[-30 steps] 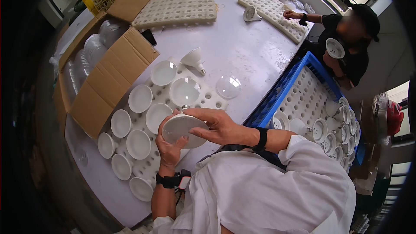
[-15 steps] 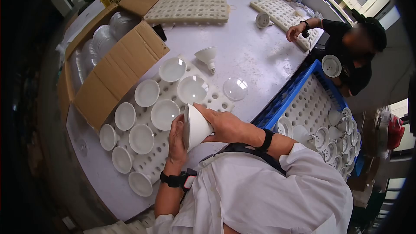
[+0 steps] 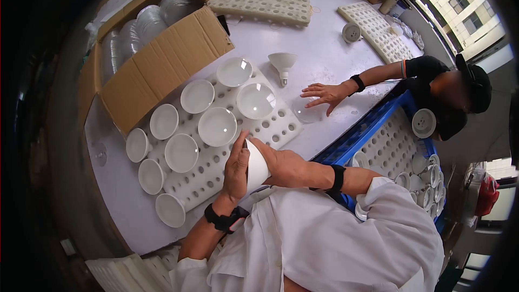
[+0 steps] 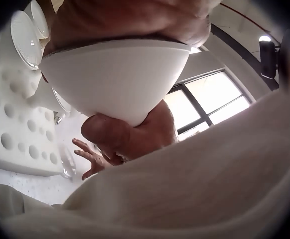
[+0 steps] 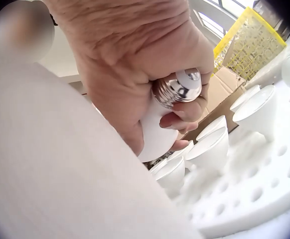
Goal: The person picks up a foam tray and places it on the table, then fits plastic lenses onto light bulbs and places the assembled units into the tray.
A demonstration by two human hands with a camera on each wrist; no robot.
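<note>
A white cone-shaped lamp (image 3: 258, 168) is held tilted between both hands above the front of the foam tray (image 3: 208, 183). My left hand (image 3: 235, 172) presses its palm and fairly straight fingers against the lamp's wide face, which is turned away from the head view; in the left wrist view that hand (image 4: 130, 21) lies across the wide rim. From the narrow end, my right hand (image 3: 289, 168) grips the lamp body. The right wrist view shows the right hand's (image 5: 127, 55) fingers curled round the neck and the silver screw base (image 5: 177, 88).
Several lamps with wide faces up (image 3: 181, 153) stand in the foam tray. Behind it are another lamp (image 3: 283, 64) and a cardboard box of clear covers (image 3: 167, 57). At right, another person's hand (image 3: 327, 96) reaches over a clear cover (image 3: 306, 112) beside a blue crate (image 3: 354, 146).
The held lamp has turned from face up to its side, and my left hand now lies flat on its face. The other person's hand has moved left to the clear cover.
</note>
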